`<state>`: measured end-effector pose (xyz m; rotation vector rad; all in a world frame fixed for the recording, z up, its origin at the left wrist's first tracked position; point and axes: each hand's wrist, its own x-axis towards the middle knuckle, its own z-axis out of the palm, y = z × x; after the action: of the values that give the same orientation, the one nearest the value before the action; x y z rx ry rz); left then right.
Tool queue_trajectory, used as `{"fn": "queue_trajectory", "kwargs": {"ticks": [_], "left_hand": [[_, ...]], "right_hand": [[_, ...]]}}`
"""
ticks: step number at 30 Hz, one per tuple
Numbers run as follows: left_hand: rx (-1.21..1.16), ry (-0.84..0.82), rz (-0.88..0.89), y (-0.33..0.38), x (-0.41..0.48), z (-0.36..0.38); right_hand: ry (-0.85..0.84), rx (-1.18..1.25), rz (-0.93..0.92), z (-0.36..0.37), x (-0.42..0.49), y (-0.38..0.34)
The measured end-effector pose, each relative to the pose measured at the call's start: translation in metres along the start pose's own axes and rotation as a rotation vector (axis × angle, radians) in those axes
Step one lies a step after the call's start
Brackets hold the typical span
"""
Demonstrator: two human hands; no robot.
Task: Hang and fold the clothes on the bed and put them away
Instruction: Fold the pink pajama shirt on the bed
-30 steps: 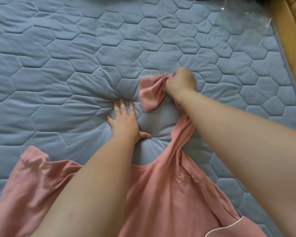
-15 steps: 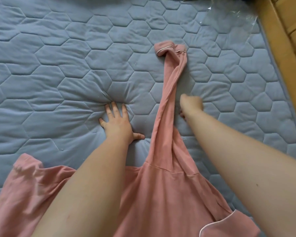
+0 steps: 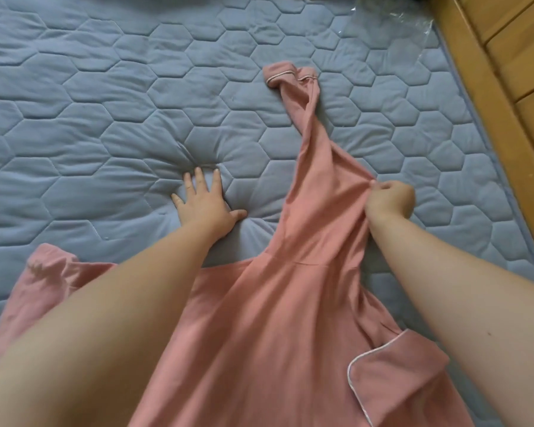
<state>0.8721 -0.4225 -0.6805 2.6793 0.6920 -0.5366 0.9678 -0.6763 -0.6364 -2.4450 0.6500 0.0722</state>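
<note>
Sleeve-straightening step: right hand [image 3: 389, 200] pinched the pink top [image 3: 275, 318] by its twisted sleeve [image 3: 315, 161], left hand [image 3: 205, 206] pressed flat, fingers spread, mid-bed [image 3: 105, 118], so untwisting probably needed doing next

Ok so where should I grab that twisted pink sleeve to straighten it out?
Probably the white-piped cuff, reaching in from the right: it's folded over there, and the sleeve twists just below it. The right hand only pinches the right edge at mid-sleeve.
</note>
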Motion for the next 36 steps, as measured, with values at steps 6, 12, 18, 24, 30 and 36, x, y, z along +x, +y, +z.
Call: {"fn": "queue_trajectory", "kwargs": {"ticks": [6, 12, 18, 24, 30, 36], "left_hand": [[-0.673, 0.024, 0.155, 0.048, -0.049, -0.013], [-0.675, -0.15, -0.059, 0.064, -0.057, -0.006], [-0.83, -0.282, -0.091, 0.045, -0.053, 0.006], [-0.686, -0.255, 0.063, 0.046, -0.076, 0.019], [-0.42, -0.111, -0.001, 0.051, -0.08, 0.021], [-0.562, -0.302, 0.113, 0.03, -0.081, 0.01]], "right_hand": [[-0.476, 0.183, 0.181, -0.008, -0.017, 0.01], [-0.35, -0.024, 0.036, -0.01, -0.02, 0.027], [-0.562, 0.179, 0.187, -0.025, -0.039, 0.037], [-0.975, -0.354, -0.283, -0.045, -0.068, 0.043], [-0.338, -0.203, -0.127, -0.05, -0.052, 0.075], [-0.389, -0.094, -0.143, -0.041, -0.062, 0.085]]}}
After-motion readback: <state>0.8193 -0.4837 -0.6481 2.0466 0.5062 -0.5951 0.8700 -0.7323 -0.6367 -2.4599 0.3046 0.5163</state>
